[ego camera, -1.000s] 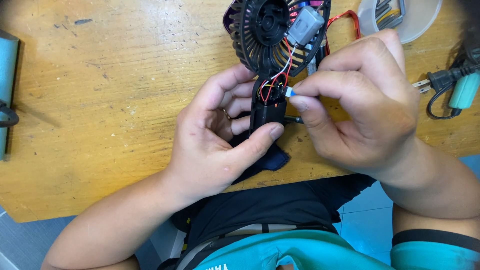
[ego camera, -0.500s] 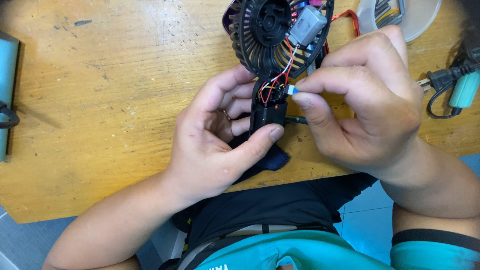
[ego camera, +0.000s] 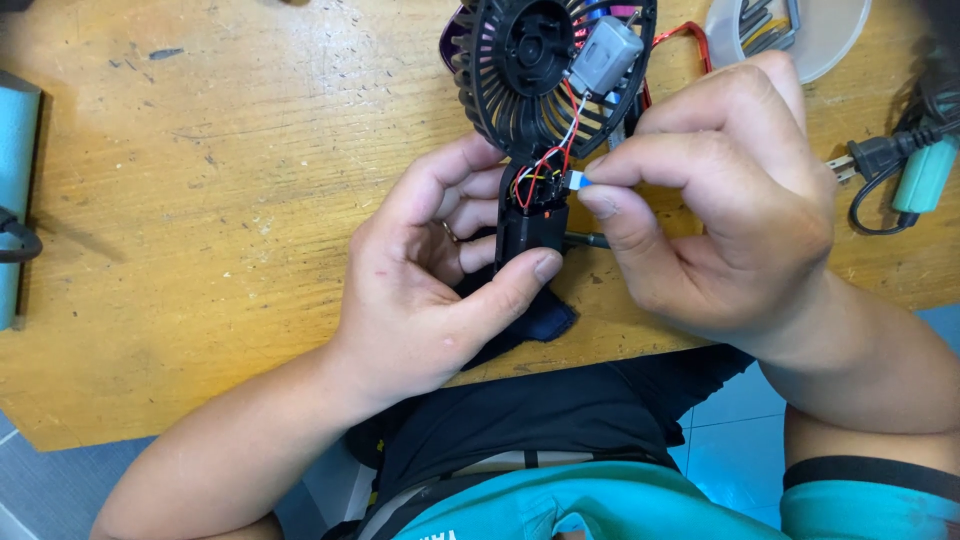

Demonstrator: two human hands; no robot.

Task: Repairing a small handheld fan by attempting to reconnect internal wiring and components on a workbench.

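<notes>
My left hand point(ego camera: 425, 275) grips the black handle of a small hand-held fan point(ego camera: 530, 225), thumb pressed on its lower end. The fan's round black grille point(ego camera: 510, 80) points away from me, with a silver motor point(ego camera: 603, 55) lying loose on it. Red, white and black wires point(ego camera: 548, 165) run from the motor into the open handle. My right hand point(ego camera: 715, 195) pinches a tiny white connector point(ego camera: 574, 181) at the end of those wires, right beside the handle's opening.
A worn wooden table point(ego camera: 200, 200) carries everything. A clear plastic container point(ego camera: 800, 40) with metal parts sits at the top right. A black plug and teal cable point(ego camera: 900, 165) lie at the right edge. A dark cloth point(ego camera: 535, 325) lies under the fan handle. A teal object point(ego camera: 15, 190) sits far left.
</notes>
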